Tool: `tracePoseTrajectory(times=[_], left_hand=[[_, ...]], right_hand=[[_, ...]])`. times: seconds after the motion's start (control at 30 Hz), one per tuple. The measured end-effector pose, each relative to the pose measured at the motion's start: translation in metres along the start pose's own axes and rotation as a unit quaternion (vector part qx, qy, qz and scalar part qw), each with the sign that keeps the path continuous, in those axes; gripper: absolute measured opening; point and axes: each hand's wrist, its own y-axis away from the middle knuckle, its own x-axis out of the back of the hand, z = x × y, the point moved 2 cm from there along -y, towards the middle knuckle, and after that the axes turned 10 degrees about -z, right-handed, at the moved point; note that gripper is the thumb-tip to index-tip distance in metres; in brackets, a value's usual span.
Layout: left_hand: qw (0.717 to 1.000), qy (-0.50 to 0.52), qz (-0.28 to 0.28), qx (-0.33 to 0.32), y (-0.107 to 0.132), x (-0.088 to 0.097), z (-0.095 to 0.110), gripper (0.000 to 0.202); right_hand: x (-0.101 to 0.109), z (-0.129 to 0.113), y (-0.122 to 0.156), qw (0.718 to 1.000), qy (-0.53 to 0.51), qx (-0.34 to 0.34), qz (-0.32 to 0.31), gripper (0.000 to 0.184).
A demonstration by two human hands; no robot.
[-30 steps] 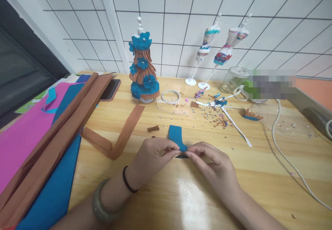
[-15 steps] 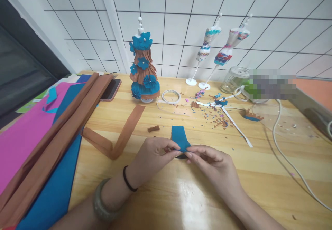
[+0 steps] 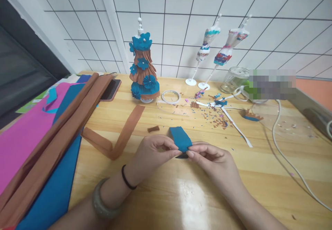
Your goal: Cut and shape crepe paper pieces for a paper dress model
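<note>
A short strip of blue crepe paper is held just above the table between both hands. My left hand pinches its near left corner between thumb and fingers. At the near right corner, my right hand closes on the same strip with thumb and forefinger. The strip's far end slants away to the upper left. Beneath it lies a dark object, mostly hidden by the paper and fingers. A small twisted brown paper piece rests beyond my left hand.
A paper-dressed mannequin stands at the back, beside a roll of tape. Paper scraps lie to its right. Brown paper rolls and a phone are on the left. A white cable runs down the right.
The blue strip has turned, its near edge now straighter and wider between my fingertips. My right hand has shifted its pinch slightly; my left hand has moved a little.
</note>
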Motion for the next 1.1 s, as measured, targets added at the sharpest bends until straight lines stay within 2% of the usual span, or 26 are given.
tracePoseTrajectory(times=[0.37, 0.57, 0.67, 0.77, 0.83, 0.97, 1.1], left_hand=[[0.999, -0.028, -0.003, 0.028, 0.001, -0.001, 0.003, 0.005], [0.998, -0.054, 0.011, 0.028, 0.002, 0.001, 0.003, 0.005], [0.999, -0.013, 0.002, 0.035, 0.001, -0.001, 0.0, 0.03], [0.997, 0.054, -0.04, 0.047, 0.0, -0.005, -0.004, 0.05], [0.995, 0.06, -0.05, 0.056, 0.001, -0.007, -0.006, 0.05], [0.997, 0.021, -0.028, 0.062, 0.002, -0.006, -0.008, 0.044], [0.998, -0.032, -0.025, 0.041, 0.002, -0.004, -0.005, 0.042]], right_hand=[[0.001, 0.003, 0.002, 1.0, 0.013, -0.025, 0.008, 0.013], [0.001, 0.0, 0.0, 1.0, 0.019, -0.016, -0.002, 0.016], [0.0, -0.002, 0.001, 1.0, 0.018, -0.002, -0.002, 0.016], [-0.001, -0.001, 0.002, 1.0, 0.023, 0.006, 0.004, 0.018], [-0.002, -0.001, 0.003, 1.0, 0.028, 0.006, 0.0, 0.017], [-0.003, 0.001, 0.003, 0.999, 0.039, 0.009, -0.005, 0.016], [-0.005, 0.003, 0.004, 0.999, 0.039, 0.016, -0.01, 0.019]])
